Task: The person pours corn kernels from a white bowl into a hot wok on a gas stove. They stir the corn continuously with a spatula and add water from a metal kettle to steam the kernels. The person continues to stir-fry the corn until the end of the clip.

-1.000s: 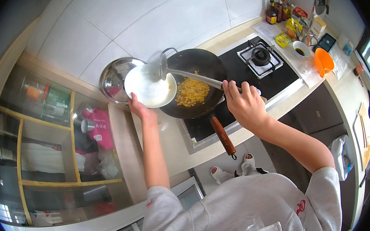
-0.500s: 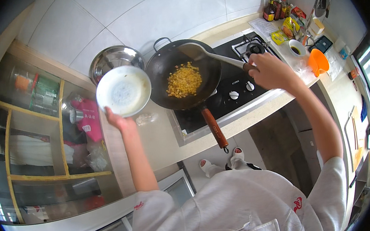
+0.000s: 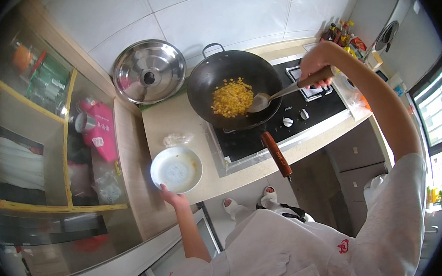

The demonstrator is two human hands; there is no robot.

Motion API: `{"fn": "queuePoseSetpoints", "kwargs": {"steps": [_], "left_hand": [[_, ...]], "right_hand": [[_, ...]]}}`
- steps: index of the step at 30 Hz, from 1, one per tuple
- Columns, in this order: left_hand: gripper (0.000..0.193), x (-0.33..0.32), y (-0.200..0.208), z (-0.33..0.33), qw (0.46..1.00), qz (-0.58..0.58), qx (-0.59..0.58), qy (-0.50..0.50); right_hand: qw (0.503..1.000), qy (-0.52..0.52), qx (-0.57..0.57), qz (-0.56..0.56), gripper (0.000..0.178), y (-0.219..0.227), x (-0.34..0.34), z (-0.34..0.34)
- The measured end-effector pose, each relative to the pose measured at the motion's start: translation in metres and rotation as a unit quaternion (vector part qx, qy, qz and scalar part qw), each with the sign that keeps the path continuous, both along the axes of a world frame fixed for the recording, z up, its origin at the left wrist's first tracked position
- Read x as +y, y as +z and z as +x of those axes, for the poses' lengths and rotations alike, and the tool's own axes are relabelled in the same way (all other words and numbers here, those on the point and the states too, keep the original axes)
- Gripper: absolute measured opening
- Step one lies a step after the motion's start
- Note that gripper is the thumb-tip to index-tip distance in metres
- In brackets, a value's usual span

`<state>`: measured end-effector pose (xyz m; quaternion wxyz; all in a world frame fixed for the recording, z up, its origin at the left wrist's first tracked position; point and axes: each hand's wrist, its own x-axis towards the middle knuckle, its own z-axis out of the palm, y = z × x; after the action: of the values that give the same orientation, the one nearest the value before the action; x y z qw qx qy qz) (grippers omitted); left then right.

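My left hand (image 3: 174, 195) grips the near rim of a white bowl (image 3: 174, 168), tilted so its inside shows; only a thin whitish residue coats it. The bowl is over the counter's front edge, apart from the wok. My right hand (image 3: 318, 67) is closed round the brown handle of a metal spatula (image 3: 286, 91). The spatula's blade is inside the black wok (image 3: 264, 73), touching the right side of a heap of yellow corn kernels (image 3: 232, 97). The wok sits on the hob, its brown handle (image 3: 277, 157) pointing toward me.
A shiny domed lid (image 3: 149, 70) rests left of the wok against the tiled wall. Crumpled clear plastic (image 3: 177, 139) lies on the counter. The black hob (image 3: 299, 136) has white knobs. Sauce bottles (image 3: 342, 31) stand at the back right. A glass-fronted cabinet (image 3: 67, 151) borders the left.
My left hand has drawn the bowl away from the wok's left rim, down toward me. The spatula's blade has moved from the wok's upper right to the corn. The view has shifted.
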<state>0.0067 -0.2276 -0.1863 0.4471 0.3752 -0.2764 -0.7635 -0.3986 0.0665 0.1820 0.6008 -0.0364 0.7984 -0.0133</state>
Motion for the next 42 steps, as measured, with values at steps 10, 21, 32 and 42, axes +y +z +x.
{"fn": "queuePoseSetpoints", "kwargs": {"steps": [10,21,32,42], "left_hand": [[0.056,-0.023,-0.029,-0.021,0.993,0.011,-0.114,-0.029],[0.052,-0.048,-0.059,0.014,0.958,-0.074,-0.247,-0.124],[0.056,0.204,0.118,-0.090,0.804,0.027,-0.240,-0.543],[0.017,0.291,0.131,-0.153,0.888,0.150,-0.102,-0.423]], "right_hand": [[0.941,0.001,0.280,-0.188,0.029,-0.016,0.019,0.088],[0.922,0.090,0.362,-0.104,0.024,0.035,0.017,0.072],[0.948,0.181,0.255,-0.051,0.024,0.029,0.025,-0.031],[0.612,0.485,0.452,-0.432,0.021,-0.023,0.054,-0.086]]}}
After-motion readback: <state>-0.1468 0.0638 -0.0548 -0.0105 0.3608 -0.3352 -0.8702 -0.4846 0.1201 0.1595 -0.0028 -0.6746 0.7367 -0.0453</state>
